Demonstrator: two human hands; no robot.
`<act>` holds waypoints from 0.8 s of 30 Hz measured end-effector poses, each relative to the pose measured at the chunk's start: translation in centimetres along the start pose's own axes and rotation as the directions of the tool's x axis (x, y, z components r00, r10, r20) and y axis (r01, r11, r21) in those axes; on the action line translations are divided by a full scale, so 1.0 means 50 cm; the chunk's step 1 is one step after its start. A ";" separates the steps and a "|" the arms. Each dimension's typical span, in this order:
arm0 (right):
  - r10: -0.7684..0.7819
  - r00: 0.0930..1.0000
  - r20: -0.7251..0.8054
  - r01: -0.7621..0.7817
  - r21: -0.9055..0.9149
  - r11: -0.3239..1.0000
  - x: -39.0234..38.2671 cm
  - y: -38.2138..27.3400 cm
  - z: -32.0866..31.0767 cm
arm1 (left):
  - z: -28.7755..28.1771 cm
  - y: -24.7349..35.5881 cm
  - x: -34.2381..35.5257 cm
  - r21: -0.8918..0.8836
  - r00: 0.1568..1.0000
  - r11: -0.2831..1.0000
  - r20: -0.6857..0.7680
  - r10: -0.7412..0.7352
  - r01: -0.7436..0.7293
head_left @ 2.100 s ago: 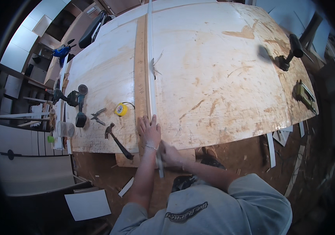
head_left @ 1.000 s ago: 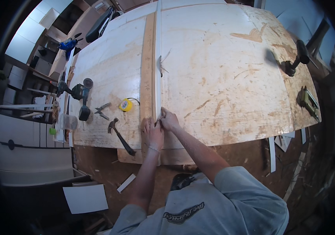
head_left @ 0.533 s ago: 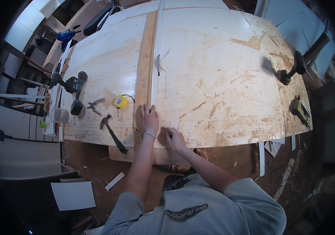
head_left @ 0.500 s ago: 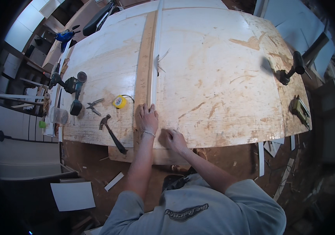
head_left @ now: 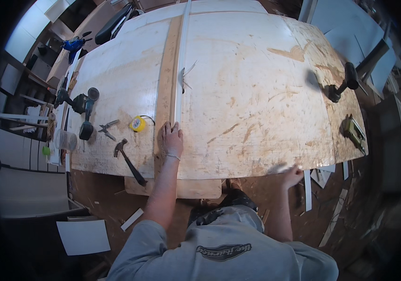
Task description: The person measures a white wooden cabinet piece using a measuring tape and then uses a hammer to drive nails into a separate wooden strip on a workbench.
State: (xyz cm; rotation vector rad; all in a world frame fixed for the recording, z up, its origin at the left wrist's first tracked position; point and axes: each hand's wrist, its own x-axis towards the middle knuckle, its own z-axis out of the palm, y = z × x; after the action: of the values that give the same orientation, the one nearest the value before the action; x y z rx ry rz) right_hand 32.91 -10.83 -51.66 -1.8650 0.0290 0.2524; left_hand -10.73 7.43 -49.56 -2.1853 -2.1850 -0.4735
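My left hand (head_left: 172, 140) lies with its fingers stretched over a long wooden board (head_left: 164, 96) and the near end of a narrow white strip (head_left: 180, 89) running along it. Both reach away from me across the large, scuffed white worktable (head_left: 252, 107). At the table's front edge, well to the right, my right hand (head_left: 293, 177) is closed. What its fingers hold, if anything, is hidden. Left of the board sit a yellow tape measure (head_left: 137, 123), pliers (head_left: 109, 129) and a claw hammer (head_left: 130, 162).
Cordless drills (head_left: 88, 114) stand by the table's left side beside a clear tub (head_left: 65, 140). Another power tool (head_left: 343, 84) and a green stapler-like tool (head_left: 353, 133) rest at the right. Offcuts (head_left: 308, 191) lean at the front edge; a white panel (head_left: 83, 237) lies lower left.
My right hand has moved right, from beside the left hand to the table's front edge. The left hand stays on the board and strip. The whole view has shifted slightly.
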 end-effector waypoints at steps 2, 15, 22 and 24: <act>-0.015 0.938 -0.347 -0.063 -0.213 0.975 0.146 0.029 -0.008 | -0.002 0.014 0.006 -0.015 1.000 1.000 0.001 0.019 -0.019; 0.110 0.712 0.694 -0.545 0.447 0.709 0.317 0.086 -0.040 | -0.007 0.009 0.014 -0.021 0.998 1.000 0.062 -0.009 0.010; 0.237 0.570 0.787 -0.709 0.325 0.626 0.353 0.121 -0.050 | -0.002 0.029 0.018 -0.003 0.996 1.000 0.082 -0.024 0.024; 0.318 0.614 0.722 -0.683 0.285 0.673 0.315 0.095 -0.029 | -0.006 0.004 0.001 0.005 0.996 0.999 0.076 -0.042 0.042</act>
State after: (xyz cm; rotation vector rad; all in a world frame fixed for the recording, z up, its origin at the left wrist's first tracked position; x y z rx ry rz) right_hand 47.82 -11.95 -58.67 -1.0714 0.1853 1.1669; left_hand -10.59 7.39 -49.20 -2.1947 -2.2716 -0.3937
